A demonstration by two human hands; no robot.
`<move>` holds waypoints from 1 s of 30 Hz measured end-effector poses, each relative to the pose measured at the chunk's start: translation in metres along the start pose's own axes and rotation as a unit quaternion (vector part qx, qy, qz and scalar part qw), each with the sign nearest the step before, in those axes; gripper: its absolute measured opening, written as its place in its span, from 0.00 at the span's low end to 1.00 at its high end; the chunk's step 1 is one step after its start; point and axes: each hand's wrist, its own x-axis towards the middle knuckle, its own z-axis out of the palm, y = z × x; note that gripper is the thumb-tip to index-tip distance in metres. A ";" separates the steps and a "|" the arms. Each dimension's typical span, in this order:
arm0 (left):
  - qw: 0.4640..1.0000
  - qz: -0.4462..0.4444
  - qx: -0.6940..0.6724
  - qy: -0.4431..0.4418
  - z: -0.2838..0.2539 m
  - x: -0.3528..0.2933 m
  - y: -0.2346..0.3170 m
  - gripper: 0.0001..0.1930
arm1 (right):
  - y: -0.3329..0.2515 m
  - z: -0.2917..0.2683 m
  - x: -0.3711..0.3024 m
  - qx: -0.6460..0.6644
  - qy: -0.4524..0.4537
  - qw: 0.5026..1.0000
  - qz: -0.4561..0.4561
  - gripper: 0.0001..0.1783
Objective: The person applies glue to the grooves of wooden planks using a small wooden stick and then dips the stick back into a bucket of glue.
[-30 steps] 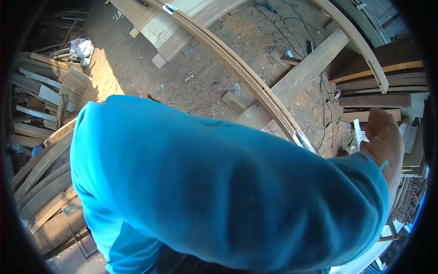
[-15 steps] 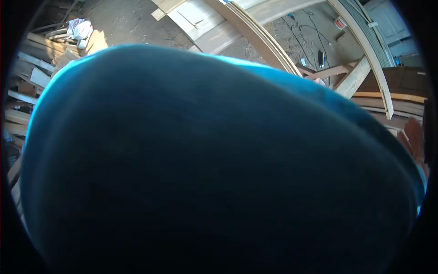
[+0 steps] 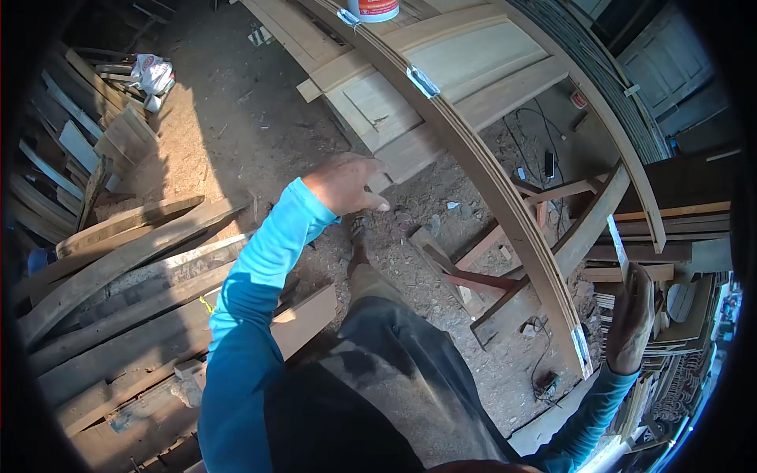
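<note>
Swung clear of the lens, left hand point(image 3: 345, 183) hangs open; right hand point(image 3: 631, 319) grips a thin strip point(image 3: 616, 240).

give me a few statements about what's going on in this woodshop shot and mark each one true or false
1. The right hand holds a thin flat strip. True.
2. The left hand grips a hammer. False: it is empty, held in the air.
3. A long curved wooden arch bears metal clamps. True.
4. Both sleeves are red. False: they are blue.
5. Planks lie stacked at the person's left. True.
</note>
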 end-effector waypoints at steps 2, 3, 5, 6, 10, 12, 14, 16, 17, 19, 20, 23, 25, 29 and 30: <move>0.997 -0.048 -0.029 0.060 0.017 0.018 -0.068 0.42 | -0.033 0.010 0.056 -0.003 0.003 1.000 -0.018 0.19; 0.993 -0.069 -0.046 0.087 0.027 0.030 -0.098 0.43 | -0.048 0.020 0.087 -0.013 0.004 0.999 -0.033 0.18; 0.985 -0.069 -0.010 0.155 0.031 0.057 -0.152 0.46 | -0.088 0.039 0.160 -0.020 0.032 0.996 -0.078 0.18; 0.980 -0.074 0.001 0.186 0.032 0.072 -0.171 0.48 | -0.109 0.049 0.199 -0.025 0.038 0.994 -0.103 0.18; 0.981 -0.088 0.006 0.172 0.017 0.142 -0.216 0.55 | -0.198 0.101 0.387 -0.040 0.033 0.975 -0.215 0.19; 0.986 -0.091 -0.004 0.142 0.022 0.158 -0.230 0.60 | -0.242 0.122 0.481 -0.067 -0.032 0.960 -0.268 0.18; 0.989 -0.098 0.024 0.109 0.015 0.164 -0.229 0.62 | -0.279 0.155 0.569 -0.110 -0.059 0.953 -0.275 0.15; 0.989 -0.084 0.004 0.121 0.016 0.170 -0.233 0.61 | -0.287 0.188 0.650 -0.161 -0.059 0.921 -0.349 0.19; 0.989 -0.083 -0.005 0.121 0.019 0.168 -0.234 0.61 | -0.287 0.208 0.692 -0.185 -0.048 0.909 -0.370 0.16; 0.987 -0.069 -0.032 0.142 0.020 0.178 -0.239 0.60 | -0.310 0.233 0.734 -0.223 -0.115 0.913 -0.322 0.13; 0.987 -0.064 -0.044 0.144 0.025 0.172 -0.238 0.60 | -0.329 0.240 0.748 -0.241 -0.182 0.920 -0.251 0.12; 0.985 -0.082 -0.067 0.133 0.021 0.169 -0.239 0.60 | -0.322 0.300 0.806 -0.233 -0.178 0.901 -0.319 0.14; 0.985 -0.091 -0.061 0.135 0.018 0.174 -0.239 0.61 | -0.334 0.314 0.828 -0.263 -0.170 0.903 -0.295 0.14; 0.984 -0.098 -0.074 0.126 0.017 0.168 -0.238 0.61 | -0.346 0.325 0.840 -0.233 -0.217 0.916 -0.245 0.15; 0.984 -0.100 -0.081 0.123 0.015 0.169 -0.239 0.61 | -0.347 0.322 0.839 -0.203 -0.234 0.923 -0.228 0.15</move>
